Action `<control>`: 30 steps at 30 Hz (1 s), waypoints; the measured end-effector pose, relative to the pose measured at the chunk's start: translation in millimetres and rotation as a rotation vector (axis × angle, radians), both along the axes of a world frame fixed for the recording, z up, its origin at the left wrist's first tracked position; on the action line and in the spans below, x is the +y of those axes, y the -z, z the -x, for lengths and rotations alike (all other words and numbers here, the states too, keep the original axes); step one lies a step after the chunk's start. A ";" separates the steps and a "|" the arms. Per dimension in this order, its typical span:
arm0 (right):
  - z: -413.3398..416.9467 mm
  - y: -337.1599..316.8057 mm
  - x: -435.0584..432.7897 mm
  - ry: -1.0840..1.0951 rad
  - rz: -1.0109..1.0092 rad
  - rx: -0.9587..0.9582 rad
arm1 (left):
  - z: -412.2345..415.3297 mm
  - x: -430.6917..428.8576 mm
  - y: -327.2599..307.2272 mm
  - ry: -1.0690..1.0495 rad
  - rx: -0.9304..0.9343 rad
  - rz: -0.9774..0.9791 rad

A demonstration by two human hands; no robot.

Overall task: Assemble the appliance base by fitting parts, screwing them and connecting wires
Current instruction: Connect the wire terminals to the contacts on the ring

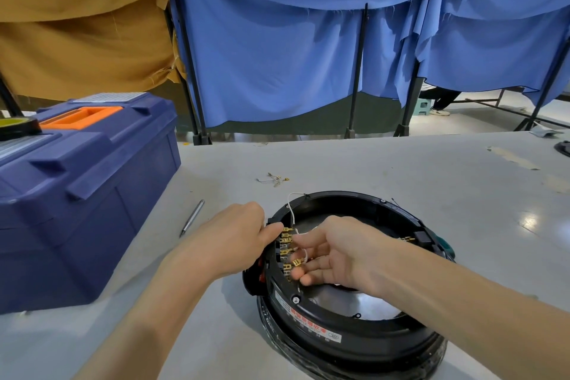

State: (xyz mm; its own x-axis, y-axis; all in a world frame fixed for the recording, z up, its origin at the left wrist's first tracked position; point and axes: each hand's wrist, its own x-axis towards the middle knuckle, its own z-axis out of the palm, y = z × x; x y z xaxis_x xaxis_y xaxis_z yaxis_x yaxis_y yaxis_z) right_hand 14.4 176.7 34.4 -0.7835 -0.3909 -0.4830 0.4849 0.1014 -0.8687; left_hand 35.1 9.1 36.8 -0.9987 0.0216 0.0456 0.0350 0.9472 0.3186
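appliance base [339,321] looks rigid and steady; white wire [291,210] limp, brass terminals [287,241] bendable (hold by crimp). left hand [237,241] pinches brass terminals; right hand [336,253] fingers loose, grip unclear.

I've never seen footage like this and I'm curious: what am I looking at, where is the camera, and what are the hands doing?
There is no machine: these are a person's own two hands, filmed by one wide-angle camera worn on the head, looking down. On the grey table sits a round black appliance base. The left hand grips its rim beside a row of brass terminals. The right hand holds a white wire with a brass connector in its fingers. A blue toolbox stands at the left, a slim metal tool lies beside it, and blue curtains hang behind.
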 end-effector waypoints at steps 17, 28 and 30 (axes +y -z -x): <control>1.6 -1.4 -23.0 0.190 -0.205 0.153 | -2.4 13.6 -3.1 -0.068 -0.037 0.136; 0.6 -0.3 -35.7 0.246 -0.190 0.087 | -3.1 19.6 -7.5 -0.087 -0.039 0.243; 0.5 -2.8 -30.6 0.183 -0.224 0.102 | -3.5 19.8 -7.9 -0.094 -0.042 0.246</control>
State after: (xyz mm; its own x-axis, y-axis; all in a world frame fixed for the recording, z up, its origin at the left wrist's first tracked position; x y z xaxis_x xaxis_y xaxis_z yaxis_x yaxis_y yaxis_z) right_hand 13.9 146.1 37.2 -0.8800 -0.1316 -0.4564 0.4242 0.2150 -0.8797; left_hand 38.5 28.8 44.7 -0.9978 -0.0657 0.0089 -0.0648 0.9948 0.0780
